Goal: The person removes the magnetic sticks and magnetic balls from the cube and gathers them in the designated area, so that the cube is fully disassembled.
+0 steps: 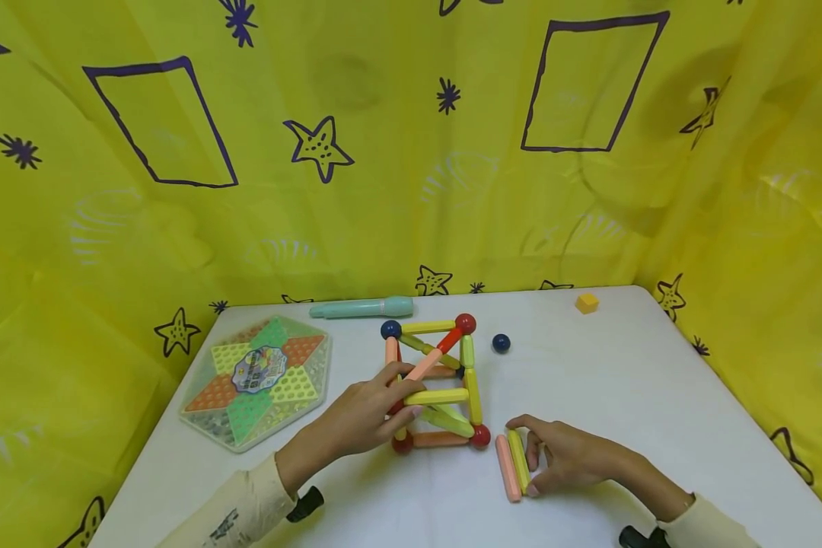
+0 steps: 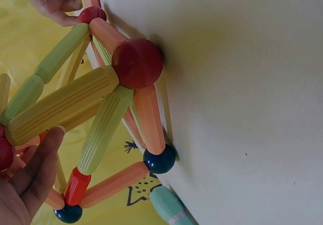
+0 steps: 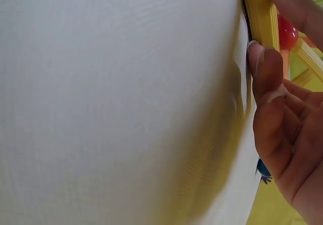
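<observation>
A frame of magnetic sticks and balls (image 1: 438, 396) stands in the middle of the white table, built from yellow, green, orange and red sticks with red and dark blue balls. My left hand (image 1: 366, 411) grips its near left corner, around a red ball (image 2: 4, 152) partly hidden by the fingers. To the right of the frame, my right hand (image 1: 568, 457) pinches a yellow stick (image 1: 520, 460) lengthwise between thumb and fingertip. A pink stick (image 1: 508, 468) lies right beside it on the table. The right wrist view shows the yellow stick's end (image 3: 262, 20) between the fingers.
A hexagonal star-patterned game board (image 1: 205, 422) lies on the left. At the back are a mint-green pen-like tube (image 1: 361, 307), a loose dark blue ball (image 1: 501, 343) and a small orange-yellow cube (image 1: 587, 304). Yellow patterned curtain (image 1: 397, 213) surrounds the table (image 1: 589, 380).
</observation>
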`<control>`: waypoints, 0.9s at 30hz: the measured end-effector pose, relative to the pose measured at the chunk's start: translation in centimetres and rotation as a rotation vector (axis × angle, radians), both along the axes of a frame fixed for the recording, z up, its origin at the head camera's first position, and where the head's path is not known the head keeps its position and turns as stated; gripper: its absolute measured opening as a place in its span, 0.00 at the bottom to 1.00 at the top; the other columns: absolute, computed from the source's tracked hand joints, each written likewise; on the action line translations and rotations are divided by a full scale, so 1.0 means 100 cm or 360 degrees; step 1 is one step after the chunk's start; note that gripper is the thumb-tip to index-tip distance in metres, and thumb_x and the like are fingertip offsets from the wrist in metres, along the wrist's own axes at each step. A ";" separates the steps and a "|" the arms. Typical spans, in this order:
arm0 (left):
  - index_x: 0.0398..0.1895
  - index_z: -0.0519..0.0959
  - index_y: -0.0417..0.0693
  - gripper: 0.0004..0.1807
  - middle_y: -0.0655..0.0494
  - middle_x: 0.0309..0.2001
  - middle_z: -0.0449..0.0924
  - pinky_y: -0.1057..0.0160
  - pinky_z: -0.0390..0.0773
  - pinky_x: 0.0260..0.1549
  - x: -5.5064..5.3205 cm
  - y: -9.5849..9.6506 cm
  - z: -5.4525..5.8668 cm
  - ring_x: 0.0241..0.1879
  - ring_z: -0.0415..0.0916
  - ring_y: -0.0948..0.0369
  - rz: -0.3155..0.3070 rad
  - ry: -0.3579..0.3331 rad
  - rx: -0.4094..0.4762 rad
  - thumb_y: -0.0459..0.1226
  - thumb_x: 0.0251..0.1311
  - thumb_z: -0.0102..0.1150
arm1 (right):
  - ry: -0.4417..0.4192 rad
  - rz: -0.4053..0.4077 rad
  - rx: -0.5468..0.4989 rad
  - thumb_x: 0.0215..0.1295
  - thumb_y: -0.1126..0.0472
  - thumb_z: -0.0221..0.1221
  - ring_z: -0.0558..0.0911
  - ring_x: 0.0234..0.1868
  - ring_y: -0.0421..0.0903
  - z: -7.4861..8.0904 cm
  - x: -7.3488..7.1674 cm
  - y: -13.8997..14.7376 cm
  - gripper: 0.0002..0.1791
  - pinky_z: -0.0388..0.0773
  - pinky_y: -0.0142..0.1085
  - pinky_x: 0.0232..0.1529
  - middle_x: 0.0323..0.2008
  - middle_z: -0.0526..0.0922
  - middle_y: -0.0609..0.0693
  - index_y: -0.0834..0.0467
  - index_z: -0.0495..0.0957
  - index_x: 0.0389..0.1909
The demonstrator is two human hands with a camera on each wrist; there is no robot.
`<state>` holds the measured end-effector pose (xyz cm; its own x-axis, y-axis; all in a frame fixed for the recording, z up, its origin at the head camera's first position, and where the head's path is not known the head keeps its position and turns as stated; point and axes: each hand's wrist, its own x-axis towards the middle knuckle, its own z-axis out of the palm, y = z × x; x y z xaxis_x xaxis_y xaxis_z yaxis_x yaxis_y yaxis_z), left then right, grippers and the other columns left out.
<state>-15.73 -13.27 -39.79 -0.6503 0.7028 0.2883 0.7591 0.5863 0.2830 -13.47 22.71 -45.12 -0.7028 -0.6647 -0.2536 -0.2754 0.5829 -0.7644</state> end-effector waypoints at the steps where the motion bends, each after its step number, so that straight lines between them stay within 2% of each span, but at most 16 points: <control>1: 0.58 0.77 0.55 0.16 0.51 0.62 0.70 0.73 0.72 0.27 0.000 0.000 0.000 0.26 0.69 0.70 0.0003 -0.0006 -0.0003 0.49 0.74 0.53 | -0.0019 -0.0013 0.0000 0.53 0.54 0.74 0.73 0.25 0.34 0.000 0.000 0.000 0.44 0.70 0.29 0.29 0.34 0.79 0.43 0.59 0.62 0.68; 7: 0.58 0.77 0.55 0.16 0.51 0.62 0.70 0.73 0.72 0.27 0.001 0.000 0.001 0.26 0.69 0.69 0.0028 -0.0040 -0.0023 0.50 0.74 0.52 | -0.0077 -0.0056 0.0026 0.57 0.54 0.72 0.74 0.25 0.36 0.007 -0.001 0.002 0.42 0.71 0.29 0.28 0.37 0.79 0.45 0.59 0.63 0.70; 13: 0.57 0.77 0.55 0.16 0.51 0.62 0.70 0.73 0.72 0.27 0.002 -0.001 0.001 0.26 0.69 0.70 0.0021 -0.0021 -0.0020 0.50 0.75 0.52 | 0.0102 -0.0075 -0.0034 0.67 0.50 0.65 0.75 0.24 0.35 0.029 -0.008 -0.004 0.30 0.74 0.30 0.27 0.36 0.80 0.43 0.61 0.71 0.63; 19: 0.58 0.77 0.55 0.16 0.51 0.61 0.70 0.73 0.72 0.26 0.000 -0.002 0.000 0.25 0.69 0.71 0.0007 0.0032 -0.0011 0.49 0.74 0.53 | 0.0349 -0.0123 -0.0251 0.70 0.52 0.63 0.79 0.28 0.36 0.058 -0.016 -0.038 0.22 0.79 0.32 0.29 0.37 0.82 0.45 0.59 0.75 0.58; 23: 0.59 0.76 0.55 0.17 0.51 0.62 0.70 0.72 0.74 0.28 -0.001 -0.002 0.001 0.26 0.71 0.71 -0.0010 0.0034 -0.0028 0.50 0.74 0.52 | 0.0382 -0.0122 -0.0319 0.68 0.53 0.64 0.79 0.28 0.38 0.069 -0.021 -0.062 0.18 0.79 0.32 0.29 0.37 0.82 0.45 0.55 0.77 0.55; 27: 0.65 0.73 0.57 0.22 0.49 0.66 0.66 0.69 0.77 0.31 -0.002 -0.005 0.006 0.29 0.74 0.70 -0.0046 -0.0002 -0.0086 0.52 0.75 0.49 | 0.0365 -0.0123 -0.0310 0.68 0.51 0.65 0.80 0.29 0.39 0.071 -0.024 -0.077 0.17 0.80 0.33 0.28 0.38 0.81 0.45 0.53 0.77 0.53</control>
<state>-15.95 -13.74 -39.23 -0.6298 0.7359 0.2486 0.7757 0.5785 0.2523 -15.86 15.04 -38.05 -0.7771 -0.6278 0.0442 -0.4142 0.4573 -0.7870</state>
